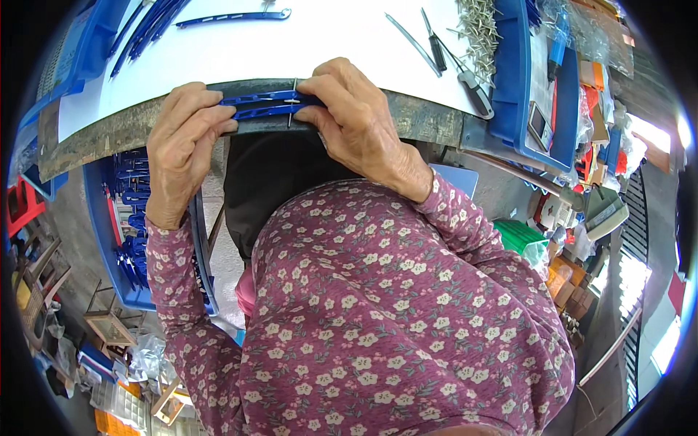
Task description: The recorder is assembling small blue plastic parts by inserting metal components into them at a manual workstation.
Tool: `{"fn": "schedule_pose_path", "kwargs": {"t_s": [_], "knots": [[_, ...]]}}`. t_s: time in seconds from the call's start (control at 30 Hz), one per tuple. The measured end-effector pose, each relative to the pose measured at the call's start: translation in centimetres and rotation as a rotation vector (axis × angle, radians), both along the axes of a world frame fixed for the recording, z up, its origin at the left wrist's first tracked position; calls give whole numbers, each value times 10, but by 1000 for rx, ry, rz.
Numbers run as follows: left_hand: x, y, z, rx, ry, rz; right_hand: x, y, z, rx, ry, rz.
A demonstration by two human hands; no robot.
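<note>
Far left there's one blue bin (91, 43) by the surface (320, 51), and below it on the floor side one blue crate (102, 236) with loads of blue parts (134, 251) inside, way too tangled to count. Up on the surface there's a bunch of blue strips (154, 30), overlapping so no count there either, plus one lone strip (233, 18) lying roughly left to right.

Then the left hand (174, 134), fingers and thumb pinched closed on the left ends of two blue bars (260, 104). Those are right over the near edge of the surface, one above the other, almost parallel. Long axis runs left to right between the hands, right ends a touch higher. One thin metal pin (292, 86) crosses them near the right end, pointing away from the body. The right hand (356, 120) is pinched shut on the right ends, thumb underneath.

Further right: three slim tools (474, 94), two with dark handles, one heap of metal pins (480, 43) (uncountable), then one blue tray (511, 80).
</note>
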State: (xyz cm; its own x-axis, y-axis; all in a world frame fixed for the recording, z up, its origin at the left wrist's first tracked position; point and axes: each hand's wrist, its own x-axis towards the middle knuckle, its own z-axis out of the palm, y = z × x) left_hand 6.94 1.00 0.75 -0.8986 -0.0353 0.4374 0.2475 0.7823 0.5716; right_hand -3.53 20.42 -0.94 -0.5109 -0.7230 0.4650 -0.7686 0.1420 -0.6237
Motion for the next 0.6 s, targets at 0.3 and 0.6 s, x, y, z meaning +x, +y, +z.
{"fn": "schedule_pose_path", "kwargs": {"t_s": [0.3, 0.6], "knots": [[5, -13, 3, -13, 7, -7, 1, -14, 4, 10, -82, 29], [14, -39, 12, -17, -24, 77, 10, -48, 1, -13, -65, 31]]}}
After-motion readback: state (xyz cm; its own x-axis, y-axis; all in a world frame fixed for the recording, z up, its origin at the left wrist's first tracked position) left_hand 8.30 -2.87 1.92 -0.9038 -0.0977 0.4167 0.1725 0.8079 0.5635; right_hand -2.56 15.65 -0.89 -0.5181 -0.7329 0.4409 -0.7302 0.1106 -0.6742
